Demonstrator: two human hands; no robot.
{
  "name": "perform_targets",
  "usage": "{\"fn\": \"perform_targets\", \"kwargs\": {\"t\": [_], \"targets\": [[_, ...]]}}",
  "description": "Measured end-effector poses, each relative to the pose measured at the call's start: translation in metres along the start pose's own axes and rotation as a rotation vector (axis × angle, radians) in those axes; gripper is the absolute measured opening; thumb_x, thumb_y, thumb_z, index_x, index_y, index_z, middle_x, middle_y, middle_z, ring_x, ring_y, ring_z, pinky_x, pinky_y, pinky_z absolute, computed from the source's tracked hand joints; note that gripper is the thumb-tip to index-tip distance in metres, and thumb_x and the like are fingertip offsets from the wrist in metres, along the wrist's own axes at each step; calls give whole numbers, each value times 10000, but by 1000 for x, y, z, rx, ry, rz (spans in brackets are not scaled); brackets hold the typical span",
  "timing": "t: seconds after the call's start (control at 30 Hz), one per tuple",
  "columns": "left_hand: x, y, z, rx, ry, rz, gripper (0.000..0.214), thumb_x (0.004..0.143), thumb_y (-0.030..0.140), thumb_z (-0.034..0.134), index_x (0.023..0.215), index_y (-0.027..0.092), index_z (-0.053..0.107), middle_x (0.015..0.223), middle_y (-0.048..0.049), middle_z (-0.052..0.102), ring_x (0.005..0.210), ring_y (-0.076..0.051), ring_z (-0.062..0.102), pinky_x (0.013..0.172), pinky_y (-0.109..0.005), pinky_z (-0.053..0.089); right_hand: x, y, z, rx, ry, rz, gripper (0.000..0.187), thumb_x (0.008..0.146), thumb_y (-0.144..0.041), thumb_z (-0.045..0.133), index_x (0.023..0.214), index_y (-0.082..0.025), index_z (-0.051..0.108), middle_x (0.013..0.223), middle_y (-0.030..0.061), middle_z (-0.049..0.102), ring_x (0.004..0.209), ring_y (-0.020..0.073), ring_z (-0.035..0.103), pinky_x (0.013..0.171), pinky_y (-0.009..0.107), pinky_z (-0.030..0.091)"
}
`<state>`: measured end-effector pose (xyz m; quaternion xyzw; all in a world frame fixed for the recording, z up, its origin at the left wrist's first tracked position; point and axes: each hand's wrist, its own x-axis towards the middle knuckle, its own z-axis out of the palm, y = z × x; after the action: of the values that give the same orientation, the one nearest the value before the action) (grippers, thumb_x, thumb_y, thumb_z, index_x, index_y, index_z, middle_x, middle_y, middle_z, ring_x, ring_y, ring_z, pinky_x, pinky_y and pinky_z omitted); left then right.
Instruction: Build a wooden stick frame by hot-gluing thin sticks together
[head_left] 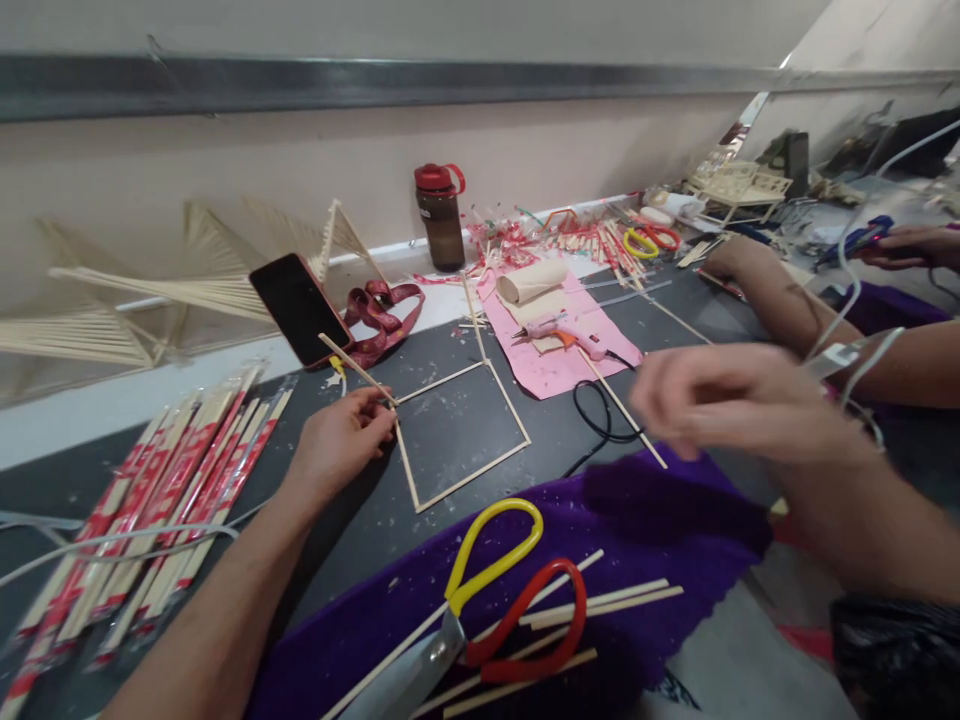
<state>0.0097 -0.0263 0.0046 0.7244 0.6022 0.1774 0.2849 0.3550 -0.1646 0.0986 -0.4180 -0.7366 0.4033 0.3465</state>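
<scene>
My left hand point(346, 440) pinches the foot of a thin wooden stick point(352, 366) at one corner of a square frame of wooden sticks point(474, 476) lying on the dark table. Another stick point(475, 318) rises from the far corner. My right hand point(720, 400), smeared by motion, hovers right of the frame with its fingers bent; whether anything is in it cannot be made out. Beyond it, a pink glue gun point(570, 335) rests on a pink sheet point(541, 375), its black cord looping nearby. Large scissors point(457, 630) with yellow and red handles lie in front, over purple cloth point(360, 640).
Wrapped chopsticks point(157, 500) are heaped at left under a white cable. A phone point(298, 308) leans before a fan-like stick structure point(172, 290). A red-lidded bottle point(441, 220) stands by the wall. At right, a co-worker's hand point(911, 247) holds a blue glue gun point(859, 240).
</scene>
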Motion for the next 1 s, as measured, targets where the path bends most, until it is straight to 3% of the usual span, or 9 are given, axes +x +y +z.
{"fn": "perform_targets", "kwargs": {"t": [0.07,0.23,0.33,0.43,0.5,0.63,0.8,0.9,1.0], "targets": [[0,2,-2,54,-15,-12,458,763,418,487,1140,176,583,701,-12,671,534,-158,630,530,-261,517,18,23,12,-141,-71,107,107,856,-236,505,795,-163,555,676,-17,540,574,79,485,544,202,377],[-7,1,-12,84,-25,-51,508,774,361,470,1240,168,534,747,-30,690,561,-157,644,515,-253,519,55,79,45,-589,-141,13,123,803,-141,507,871,-139,609,795,41,611,692,118,532,629,218,382],[-24,1,-23,56,1,-45,504,781,381,488,1244,188,540,749,-25,679,592,-156,645,509,-245,518,61,89,55,-788,-224,-17,186,858,-193,468,949,-138,621,876,80,615,732,144,555,638,234,371],[-48,10,-34,-28,45,-14,493,779,422,518,1223,210,555,840,-26,675,661,-159,654,505,-235,522,57,81,55,-855,-301,15,210,877,-192,420,862,-128,619,834,77,601,665,131,534,594,232,348],[-64,17,-40,-49,68,-17,490,778,454,527,1214,232,561,853,-19,675,661,-159,650,489,-231,516,51,67,47,-720,-335,43,151,834,-153,451,794,-135,595,765,41,586,622,109,501,576,220,343],[-91,25,-42,10,77,43,421,764,479,557,1142,301,602,806,5,677,613,-145,635,481,-227,505,34,27,21,-182,-327,87,66,792,-163,520,734,-155,551,648,-22,516,560,74,435,521,190,335],[-108,34,-33,129,53,277,303,794,450,543,1047,318,643,820,6,685,608,-135,613,542,-246,505,17,-13,6,347,-248,-62,171,802,-267,633,695,-152,565,640,-11,508,576,76,457,522,200,353],[-111,35,-29,204,60,327,269,816,407,535,1040,306,644,849,19,684,621,-115,602,606,-236,497,14,-23,15,485,-260,-82,117,807,-240,641,742,-153,598,671,-11,524,595,71,460,530,198,349],[-113,32,-25,233,21,312,268,831,388,520,1043,279,643,857,16,686,657,-116,614,619,-227,480,22,-28,35,395,-389,-6,128,838,-266,599,792,-146,603,703,-8,533,598,66,450,546,198,353]]}}
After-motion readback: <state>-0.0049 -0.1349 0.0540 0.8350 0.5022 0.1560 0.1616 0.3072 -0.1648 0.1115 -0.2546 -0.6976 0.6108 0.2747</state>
